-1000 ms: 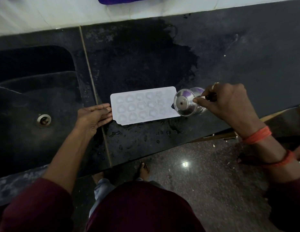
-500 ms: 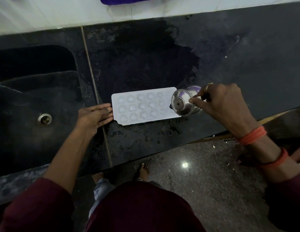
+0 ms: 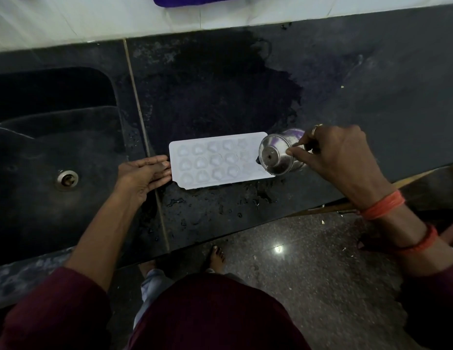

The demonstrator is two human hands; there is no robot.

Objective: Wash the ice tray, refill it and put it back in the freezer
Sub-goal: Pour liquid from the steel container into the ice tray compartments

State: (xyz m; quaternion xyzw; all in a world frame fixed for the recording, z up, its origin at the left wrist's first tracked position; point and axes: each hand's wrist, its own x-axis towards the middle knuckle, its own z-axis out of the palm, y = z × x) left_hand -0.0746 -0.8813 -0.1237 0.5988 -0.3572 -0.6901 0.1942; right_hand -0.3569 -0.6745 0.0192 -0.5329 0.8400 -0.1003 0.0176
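Tipping further, the small steel cup [image 3: 278, 154] pinched by the right hand [image 3: 344, 157] now overhangs the 3 o'clock end of the white plastic ice tray [image 3: 212, 160] on the wet black counter [image 3: 372, 97], the flat-fingered left hand [image 3: 142, 173] bracing its 9 o'clock end, so refilling seems begun.

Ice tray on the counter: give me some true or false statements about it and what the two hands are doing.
1. The ice tray lies flat on the counter. True.
2. The left hand lifts the tray. False: its straight fingers touch the tray's left edge.
3. The right hand holds a steel cup tilted over the tray's right end. True.
4. The tray sits in the sink. False: the sink is left of it.
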